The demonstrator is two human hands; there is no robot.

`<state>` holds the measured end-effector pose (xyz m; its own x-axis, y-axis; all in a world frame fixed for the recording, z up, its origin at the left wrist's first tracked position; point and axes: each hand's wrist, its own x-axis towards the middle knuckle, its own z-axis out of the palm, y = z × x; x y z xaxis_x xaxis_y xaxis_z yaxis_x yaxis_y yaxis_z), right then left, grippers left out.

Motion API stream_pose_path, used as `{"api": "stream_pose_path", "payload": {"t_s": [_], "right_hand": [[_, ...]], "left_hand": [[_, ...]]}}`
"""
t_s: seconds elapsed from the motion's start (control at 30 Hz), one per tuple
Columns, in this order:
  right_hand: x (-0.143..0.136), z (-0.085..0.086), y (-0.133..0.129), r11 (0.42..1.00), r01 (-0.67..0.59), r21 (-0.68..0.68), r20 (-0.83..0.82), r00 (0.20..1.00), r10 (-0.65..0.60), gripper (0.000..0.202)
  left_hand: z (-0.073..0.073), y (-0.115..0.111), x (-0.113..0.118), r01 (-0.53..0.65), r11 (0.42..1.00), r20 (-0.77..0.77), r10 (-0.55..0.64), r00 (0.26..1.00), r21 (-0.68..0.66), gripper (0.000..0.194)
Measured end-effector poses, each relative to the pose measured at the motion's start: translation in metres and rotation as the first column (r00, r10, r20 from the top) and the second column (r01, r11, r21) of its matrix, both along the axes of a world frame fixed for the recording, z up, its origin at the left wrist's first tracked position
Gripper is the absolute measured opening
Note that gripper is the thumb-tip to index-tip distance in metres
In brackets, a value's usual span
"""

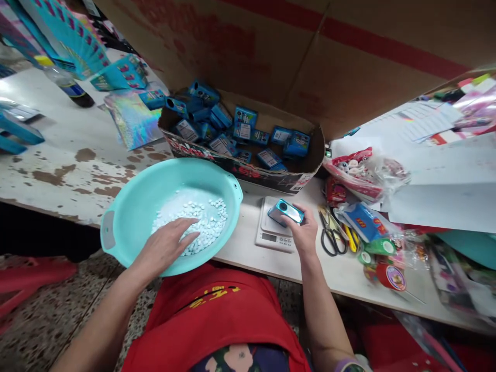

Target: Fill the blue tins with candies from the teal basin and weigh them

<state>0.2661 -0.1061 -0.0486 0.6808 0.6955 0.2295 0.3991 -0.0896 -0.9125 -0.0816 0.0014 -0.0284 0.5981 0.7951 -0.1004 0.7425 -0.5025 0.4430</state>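
A turquoise plastic basin [132, 206] holds many small pale candies or tablets [209, 222]. Over these pieces, inside the basin, is my left hand [166, 245], its thumb and fingers apart; nothing shows between them. My right hand [304, 230] grips a small blue box [285, 212] with a dark round hole on its top face, held above a white digital scale [273, 237]. Whether the box touches the scale's plate I cannot tell. Behind the basin stands an open carton [248, 170] with several similar blue boxes [220, 116] lying in it.
A large cardboard box [248, 46] rises behind the carton. Black-handled scissors [331, 237], a yellow cutter [352, 238] and tape rolls [383, 246] lie right of the scale. A dark-drink bottle [67, 85] and an iridescent bag [134, 119] are at left. The table edge runs before me.
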Motion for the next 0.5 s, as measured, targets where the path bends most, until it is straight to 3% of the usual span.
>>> {"api": "stream_pose_path", "payload": {"t_s": [0.1, 0.17, 0.3, 0.5], "right_hand": [[0.015, -0.005, -0.013, 0.99, 0.066, 0.124, -0.124, 0.991, -0.051, 0.063], [0.027, -0.006, -0.024, 0.966, 0.185, 0.179, -0.171, 0.973, -0.155, 0.058], [0.044, -0.012, -0.05, 0.908, 0.395, 0.143, -0.241, 0.903, -0.355, 0.048], [0.046, -0.025, -0.083, 0.877, 0.469, 0.105, -0.261, 0.864, -0.43, 0.043]], "left_hand": [[-0.001, -0.006, 0.002, -0.019, 1.0, -0.063, 0.018, 0.998, -0.019, 0.052], [-0.002, -0.007, 0.003, -0.03, 0.999, -0.131, 0.024, 0.991, -0.04, 0.053], [-0.004, -0.001, 0.004, 0.007, 0.998, -0.242, -0.024, 0.97, -0.07, 0.053], [-0.011, 0.026, 0.003, 0.148, 0.979, -0.327, -0.188, 0.926, -0.143, 0.058]]}}
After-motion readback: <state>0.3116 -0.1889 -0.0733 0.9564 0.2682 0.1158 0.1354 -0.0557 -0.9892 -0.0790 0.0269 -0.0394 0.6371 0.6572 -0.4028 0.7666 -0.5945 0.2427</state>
